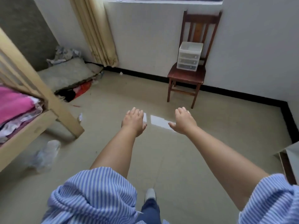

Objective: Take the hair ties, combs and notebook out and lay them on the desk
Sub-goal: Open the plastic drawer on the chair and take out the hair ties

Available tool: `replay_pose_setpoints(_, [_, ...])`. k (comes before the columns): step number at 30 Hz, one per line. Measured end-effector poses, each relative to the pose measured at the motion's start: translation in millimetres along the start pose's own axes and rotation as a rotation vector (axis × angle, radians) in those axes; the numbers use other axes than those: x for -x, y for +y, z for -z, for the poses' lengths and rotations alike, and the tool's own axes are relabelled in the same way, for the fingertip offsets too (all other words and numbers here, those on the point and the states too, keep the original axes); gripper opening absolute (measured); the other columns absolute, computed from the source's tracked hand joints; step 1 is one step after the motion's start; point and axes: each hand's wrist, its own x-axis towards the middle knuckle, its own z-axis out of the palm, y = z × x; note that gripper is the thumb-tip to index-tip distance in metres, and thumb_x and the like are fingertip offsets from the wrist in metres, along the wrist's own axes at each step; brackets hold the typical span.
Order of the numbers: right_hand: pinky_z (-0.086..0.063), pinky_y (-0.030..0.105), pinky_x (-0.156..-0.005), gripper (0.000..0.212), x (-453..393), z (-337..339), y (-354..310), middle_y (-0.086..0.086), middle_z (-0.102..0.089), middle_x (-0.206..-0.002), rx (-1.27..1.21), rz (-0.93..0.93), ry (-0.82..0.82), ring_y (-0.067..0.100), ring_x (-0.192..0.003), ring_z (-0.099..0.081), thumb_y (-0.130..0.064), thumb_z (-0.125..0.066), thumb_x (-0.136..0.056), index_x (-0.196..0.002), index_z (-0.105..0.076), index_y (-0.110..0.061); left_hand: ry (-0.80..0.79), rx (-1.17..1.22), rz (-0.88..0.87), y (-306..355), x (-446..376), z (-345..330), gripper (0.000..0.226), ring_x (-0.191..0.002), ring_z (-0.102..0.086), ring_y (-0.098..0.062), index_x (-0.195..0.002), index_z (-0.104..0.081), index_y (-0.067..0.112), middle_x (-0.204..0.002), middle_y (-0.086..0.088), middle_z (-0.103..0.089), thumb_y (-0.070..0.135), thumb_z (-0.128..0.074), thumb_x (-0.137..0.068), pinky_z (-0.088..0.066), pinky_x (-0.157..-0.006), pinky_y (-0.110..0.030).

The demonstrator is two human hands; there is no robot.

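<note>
A small white plastic drawer unit (189, 57) with three drawers stands on the seat of a dark wooden chair (186, 76) against the far wall. All three drawers are pushed in and their contents are too blurred to make out. No hair ties, combs or notebook are visible. My left hand (134, 120) and my right hand (183, 121) are stretched out in front of me over the tiled floor, palms down, fingers loosely apart, holding nothing. Both are well short of the chair.
A wooden bed frame (53, 101) with pink bedding (14, 104) fills the left side. Crumpled plastic (45, 154) lies on the floor by it. Bundled cloth (68, 73) sits in the far left corner under a curtain (95, 31). A furniture edge (289, 160) shows at right.
</note>
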Motion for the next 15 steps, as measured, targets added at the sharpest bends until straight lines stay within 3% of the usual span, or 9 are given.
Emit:
replay_pose_setpoints(4, [-0.011,0.039,-0.120,0.062,-119,36,18,0.014,-0.028,-0.150,-0.047,-0.083,0.021,0.029,-0.144,-0.010,-0.039,-0.049,-0.092,-0.136,-0.029,0.000,-0.009,0.026,-0.068,-6,-134,25,0.059,-0.143,-0.012,-0.025,-0.141,-0.021,0.004,-0.149,-0.011,-0.028,0.040,-0.038,-0.097,-0.016,-0.117,-0.036])
replay_pose_setpoints(10, [-0.006,0.038,-0.120,0.076,-304,52,72,0.015,-0.010,-0.157,0.005,-0.200,0.000,0.027,-0.145,-0.002,-0.045,-0.045,-0.093,-0.144,-0.011,0.000,-0.045,-0.004,-0.222,15,-343,35,0.064,-0.145,-0.008,-0.025,-0.144,-0.015,0.004,-0.154,-0.012,-0.021,0.042,-0.035,-0.097,-0.012,-0.119,-0.037])
replay_pose_setpoints(15, [-0.005,0.038,-0.120,0.076,-453,56,119,0.015,-0.006,-0.157,-0.022,-0.247,-0.118,0.027,-0.145,0.000,-0.043,-0.045,-0.093,-0.144,-0.009,0.000,-0.128,0.010,-0.239,29,-511,37,0.065,-0.145,-0.004,-0.025,-0.145,-0.011,0.002,-0.156,-0.013,-0.015,0.041,-0.035,-0.098,-0.010,-0.120,-0.037])
